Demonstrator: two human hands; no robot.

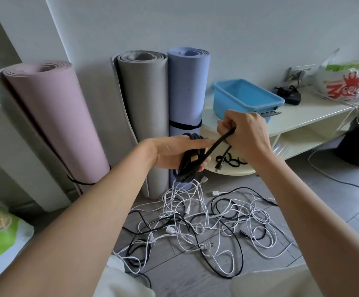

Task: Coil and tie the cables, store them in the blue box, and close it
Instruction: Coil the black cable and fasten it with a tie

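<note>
Head view: both hands point(247, 133) grip black cable point(195, 161).

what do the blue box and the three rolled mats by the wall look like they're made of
Open rectangular blue box: likely moulded plastic, smooth with a slight sheen. Upright rolled pink mat, grey mat and lavender mat: probably foam or rubber, matte, thick soft layers showing at the ends.

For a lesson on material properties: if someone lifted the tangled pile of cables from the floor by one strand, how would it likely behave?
The tangled pile of cables probably lifts floppily, since its thin strands lie in loose curves. Interlocked black and white loops would likely drag neighbours along. It looks light.
</note>
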